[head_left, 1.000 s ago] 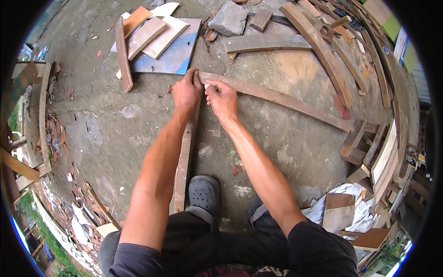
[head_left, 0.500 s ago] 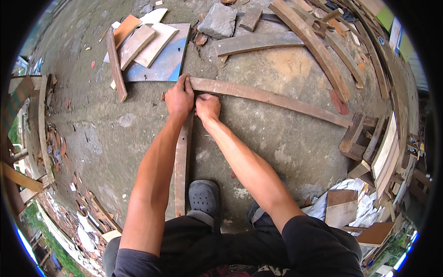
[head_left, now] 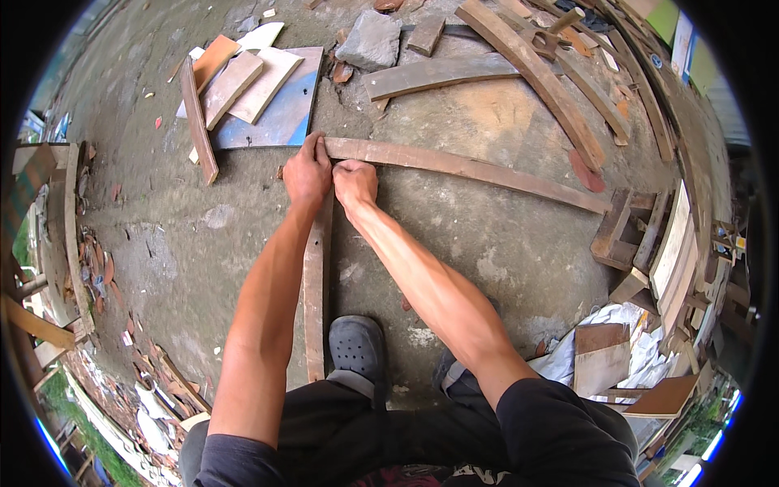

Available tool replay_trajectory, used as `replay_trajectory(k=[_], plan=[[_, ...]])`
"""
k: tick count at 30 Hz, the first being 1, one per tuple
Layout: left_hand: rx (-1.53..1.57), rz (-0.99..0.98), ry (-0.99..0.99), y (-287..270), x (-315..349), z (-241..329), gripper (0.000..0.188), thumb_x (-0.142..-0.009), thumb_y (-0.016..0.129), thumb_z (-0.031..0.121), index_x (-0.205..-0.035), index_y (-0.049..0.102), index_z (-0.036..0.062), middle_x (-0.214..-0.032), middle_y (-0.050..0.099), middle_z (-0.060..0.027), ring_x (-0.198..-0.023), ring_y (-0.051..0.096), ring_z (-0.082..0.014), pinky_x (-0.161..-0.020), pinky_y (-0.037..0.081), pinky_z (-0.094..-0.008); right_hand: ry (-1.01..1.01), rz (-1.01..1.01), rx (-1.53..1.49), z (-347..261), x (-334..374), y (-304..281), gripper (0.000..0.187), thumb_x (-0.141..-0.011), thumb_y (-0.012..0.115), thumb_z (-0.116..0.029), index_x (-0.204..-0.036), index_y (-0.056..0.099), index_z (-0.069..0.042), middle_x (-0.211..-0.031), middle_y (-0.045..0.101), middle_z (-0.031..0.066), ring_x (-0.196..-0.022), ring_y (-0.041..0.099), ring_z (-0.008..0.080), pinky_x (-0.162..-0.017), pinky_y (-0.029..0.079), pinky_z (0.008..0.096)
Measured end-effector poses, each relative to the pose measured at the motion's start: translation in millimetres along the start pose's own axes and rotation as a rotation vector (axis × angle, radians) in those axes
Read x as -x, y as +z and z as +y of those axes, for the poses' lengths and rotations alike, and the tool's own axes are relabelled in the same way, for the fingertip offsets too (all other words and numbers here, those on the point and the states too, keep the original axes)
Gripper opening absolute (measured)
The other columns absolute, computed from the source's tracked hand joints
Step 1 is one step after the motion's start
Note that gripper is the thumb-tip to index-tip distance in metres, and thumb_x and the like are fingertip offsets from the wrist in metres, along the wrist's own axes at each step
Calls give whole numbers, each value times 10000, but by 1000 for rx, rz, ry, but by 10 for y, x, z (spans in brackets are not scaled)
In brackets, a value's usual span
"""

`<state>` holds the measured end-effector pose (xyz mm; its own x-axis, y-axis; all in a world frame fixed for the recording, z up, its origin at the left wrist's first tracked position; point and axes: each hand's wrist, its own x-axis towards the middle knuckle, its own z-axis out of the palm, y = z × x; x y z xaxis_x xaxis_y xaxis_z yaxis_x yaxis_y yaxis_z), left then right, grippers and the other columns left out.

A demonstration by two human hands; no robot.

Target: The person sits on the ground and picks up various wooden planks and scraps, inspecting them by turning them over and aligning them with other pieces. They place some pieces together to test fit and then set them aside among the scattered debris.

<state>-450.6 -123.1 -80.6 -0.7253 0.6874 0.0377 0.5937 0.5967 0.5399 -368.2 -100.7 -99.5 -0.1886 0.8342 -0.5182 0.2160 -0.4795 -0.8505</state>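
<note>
Long plank [head_left: 479, 168] at frame centre, its end on my upright slat [head_left: 315, 300] — my left hand [head_left: 306, 172] gripping that corner, right hand [head_left: 355, 180] fisted on the plank end.

A grey stone [head_left: 372, 39] lies at the upper middle of the frame, a blue-grey sheet [head_left: 284, 122] with short boards [head_left: 235, 85] at upper left, and a black clog [head_left: 357, 349] at lower middle.

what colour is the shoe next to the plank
Dark grey, with round holes on top: the shoe, best seen in the head view.
</note>
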Motion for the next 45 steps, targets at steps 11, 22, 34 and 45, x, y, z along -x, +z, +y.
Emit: replay_trajectory(k=[11, 22, 34, 45], plan=[[22, -3, -9, -62, 63, -34, 308, -1016, 423, 341, -1221, 609, 206, -879, 688, -240, -806, 657, -449, -731, 505, -538, -326, -346, 107, -1966, 223, -767, 189, -924, 623, -110, -1053, 697, 6, -802, 668, 76, -638, 586, 102, -571, 507, 245], [196, 4, -186, -78, 59, -159, 456, -1035, 332, 418, -1232, 601, 108, -1025, 664, -282, -995, 611, -488, -886, 465, -532, -216, -593, 1291, -551, 336, -1604, 336, -842, 538, -51, -1147, 679, -50, -1179, 666, 195, -1101, 641, 338, -957, 514, 435], [7, 28, 96, -256, 227, 34, 456, -968, 515, 444, -1252, 602, 98, -1216, 639, -189, -1120, 608, -368, -932, 481, -447, -391, -540, 1681, -1018, 322, -2444, 338, -863, 508, -144, -1161, 652, -78, -1126, 671, 203, -1073, 631, 377, -929, 506, 469], [-12, 232, 254, -410, -166, 62, 336, -911, 601, 262, -1204, 609, 98, -1211, 621, -138, -1172, 551, -318, -1005, 409, -455, -363, -297, 1929, -1775, 118, -3471, 362, -841, 574, -139, -1188, 665, -89, -1141, 681, 177, -1085, 649, 345, -935, 511, 451]])
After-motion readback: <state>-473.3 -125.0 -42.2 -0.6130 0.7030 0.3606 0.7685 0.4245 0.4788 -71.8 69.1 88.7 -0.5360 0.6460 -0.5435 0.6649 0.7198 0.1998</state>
